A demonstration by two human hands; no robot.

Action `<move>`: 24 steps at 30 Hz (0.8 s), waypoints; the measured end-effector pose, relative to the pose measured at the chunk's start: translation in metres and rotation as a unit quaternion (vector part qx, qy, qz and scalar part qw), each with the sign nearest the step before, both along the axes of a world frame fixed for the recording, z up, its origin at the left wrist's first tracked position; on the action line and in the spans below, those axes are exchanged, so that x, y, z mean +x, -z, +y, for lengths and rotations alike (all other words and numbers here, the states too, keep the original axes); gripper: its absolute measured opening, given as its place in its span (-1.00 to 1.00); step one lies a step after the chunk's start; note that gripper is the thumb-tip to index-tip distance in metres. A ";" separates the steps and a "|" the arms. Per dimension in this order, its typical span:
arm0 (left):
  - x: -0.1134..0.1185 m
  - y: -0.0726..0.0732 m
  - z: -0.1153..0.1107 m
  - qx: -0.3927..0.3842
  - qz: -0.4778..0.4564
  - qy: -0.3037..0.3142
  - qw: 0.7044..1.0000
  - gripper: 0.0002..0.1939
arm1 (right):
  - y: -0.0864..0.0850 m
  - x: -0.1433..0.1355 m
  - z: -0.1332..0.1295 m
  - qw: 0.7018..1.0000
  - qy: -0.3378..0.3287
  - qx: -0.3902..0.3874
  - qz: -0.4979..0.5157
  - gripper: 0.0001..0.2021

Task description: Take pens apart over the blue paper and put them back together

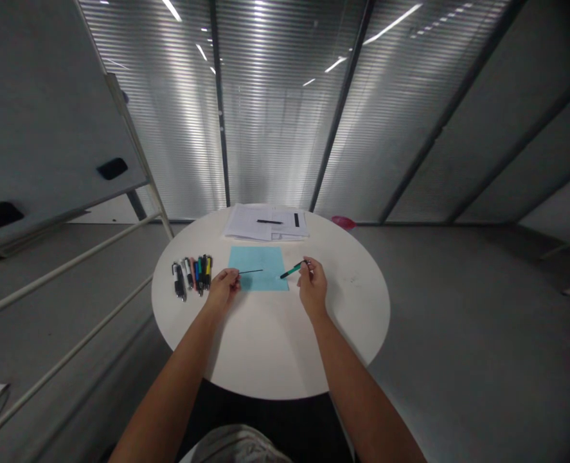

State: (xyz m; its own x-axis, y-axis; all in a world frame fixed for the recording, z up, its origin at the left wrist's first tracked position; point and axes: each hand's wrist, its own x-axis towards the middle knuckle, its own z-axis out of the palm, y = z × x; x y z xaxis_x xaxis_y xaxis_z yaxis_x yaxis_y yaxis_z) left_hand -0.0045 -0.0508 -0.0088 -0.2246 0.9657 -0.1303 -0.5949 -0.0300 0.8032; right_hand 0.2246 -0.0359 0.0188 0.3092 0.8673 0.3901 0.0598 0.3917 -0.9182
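Observation:
A light blue sheet (264, 258) lies on the round white table (265, 347). At its left edge my left hand (225, 285) is closed on a thin dark stick (252, 271), which points right over the sheet. My right hand (312, 278), by the sheet's right edge, pinches a green and black pen (292, 270), its black end pointing down and left toward the paper. Several pens and markers (199, 273) lie side by side left of my left hand, in black, white, red, blue, green and yellow.
White papers (246, 224) with a black pen (270, 222) and a small black strip (296, 220) lie at the table's far edge. A whiteboard on a metal frame (115, 241) stands at the left. Something red (343, 222) shows beyond the table, before a wall with blinds.

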 end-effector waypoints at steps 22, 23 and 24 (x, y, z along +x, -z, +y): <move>0.002 0.002 0.001 0.005 0.013 0.009 1.000 -0.74 | 0.032 0.007 0.016 0.947 0.004 -0.024 -0.321 -0.84; 0.002 0.002 0.001 0.006 0.015 0.010 1.000 -0.73 | 0.033 0.007 0.016 0.931 0.010 -0.029 -0.364 -0.84; 0.002 0.002 0.001 0.007 0.017 0.010 1.000 -0.73 | 0.034 0.007 0.016 0.915 0.017 -0.036 -0.402 -0.84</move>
